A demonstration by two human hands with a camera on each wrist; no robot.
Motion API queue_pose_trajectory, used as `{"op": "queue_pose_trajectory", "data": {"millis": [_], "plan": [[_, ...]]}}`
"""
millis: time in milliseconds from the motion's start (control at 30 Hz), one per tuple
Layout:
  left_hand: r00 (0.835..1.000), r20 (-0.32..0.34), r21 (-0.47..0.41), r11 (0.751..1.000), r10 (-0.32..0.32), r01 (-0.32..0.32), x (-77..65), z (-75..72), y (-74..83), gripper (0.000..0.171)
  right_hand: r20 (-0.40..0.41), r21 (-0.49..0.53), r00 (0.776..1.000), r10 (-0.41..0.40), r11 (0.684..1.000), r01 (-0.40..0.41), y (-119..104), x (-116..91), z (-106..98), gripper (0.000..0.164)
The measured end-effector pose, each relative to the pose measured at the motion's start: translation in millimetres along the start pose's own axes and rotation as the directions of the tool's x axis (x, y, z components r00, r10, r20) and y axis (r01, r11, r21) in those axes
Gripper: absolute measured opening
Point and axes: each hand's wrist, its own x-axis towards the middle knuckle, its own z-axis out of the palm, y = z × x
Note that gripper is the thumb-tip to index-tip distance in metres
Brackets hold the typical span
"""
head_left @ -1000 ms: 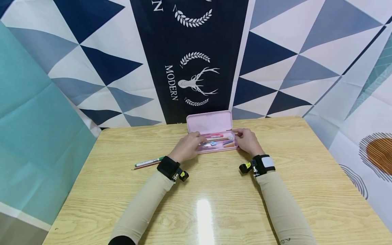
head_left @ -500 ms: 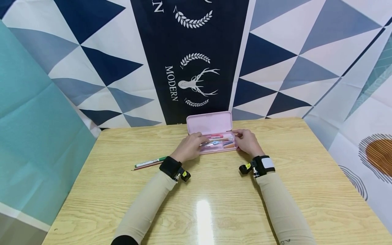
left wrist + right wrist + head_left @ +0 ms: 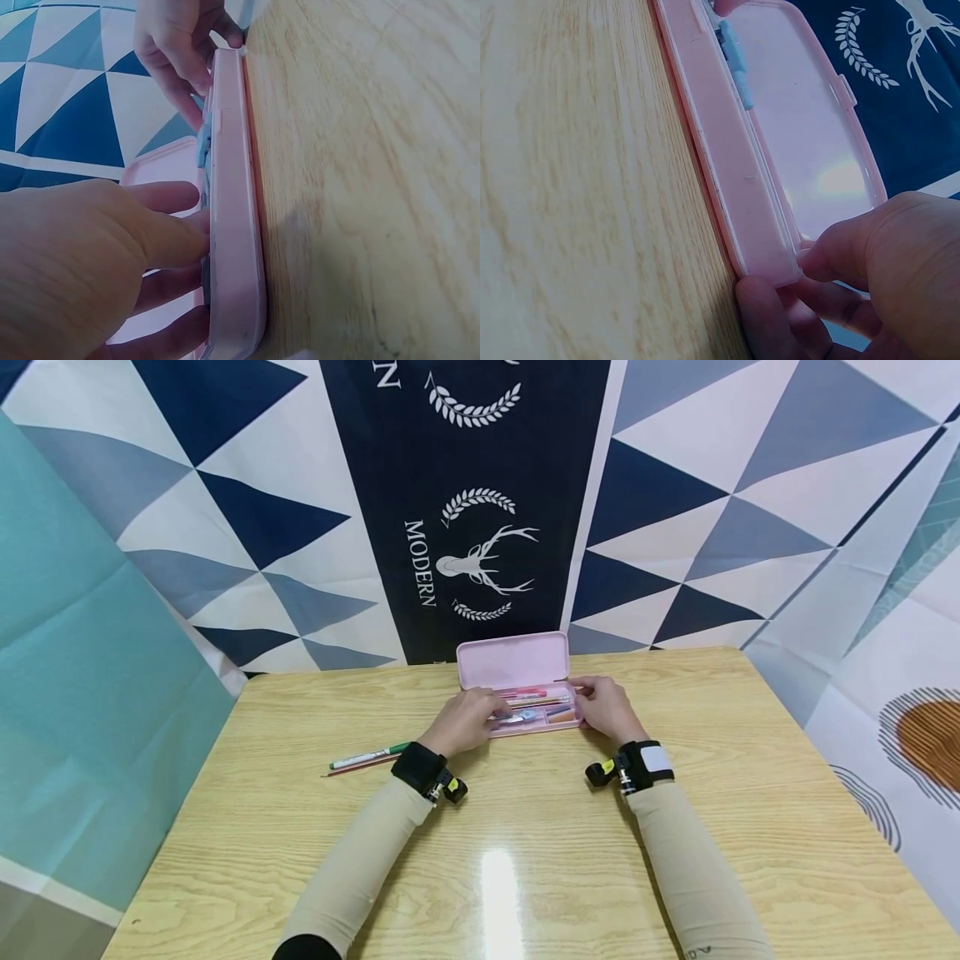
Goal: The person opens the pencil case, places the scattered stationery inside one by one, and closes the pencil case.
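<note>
A pink pencil case (image 3: pixel 513 662) lies at the table's back edge with its lid raised. My left hand (image 3: pixel 467 718) reaches over its left end, fingertips inside, pinching a drawing compass with a light-blue head (image 3: pixel 527 715). In the right wrist view, that compass (image 3: pixel 733 56) rises partly above the case's front wall. My right hand (image 3: pixel 606 703) grips the right end of the case between thumb and fingers. Pencils (image 3: pixel 543 701) and a red pen (image 3: pixel 531 693) fill the rear part. A small compartment at right holds an orange-brown piece (image 3: pixel 561 716). My left fingers hide the case's left end.
A white marker with green ends (image 3: pixel 367 757) and a dark-red pencil (image 3: pixel 360 767) lie left of the case, partly behind my left wrist. The wooden table (image 3: pixel 555 860) meets a patterned cloth backdrop (image 3: pixel 480 510) behind the case.
My left hand has shifted slightly right. The compass has moved a little right and now sits lower in the case's front part. The right hand keeps its grip on the case.
</note>
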Motion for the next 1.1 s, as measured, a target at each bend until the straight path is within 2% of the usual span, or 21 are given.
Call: {"op": "queue_pose_trajectory", "data": {"millis": [667, 1100], "plan": [[0.998, 0.041, 0.025, 0.998, -0.05, 0.049, 2.2, -3.3, 5.7, 0.022, 0.004, -0.001, 1.0, 0.005, 1.0, -0.005, 1.7, 2.4, 0.7, 0.041], [0.996, 0.037, -0.004, 0.997, -0.079, 0.079, 1.2, -2.4, 6.5, 0.025, 0.003, 0.011, 1.0, 0.004, 1.0, -0.004, 1.6, 2.4, 1.3, 0.041]]}}
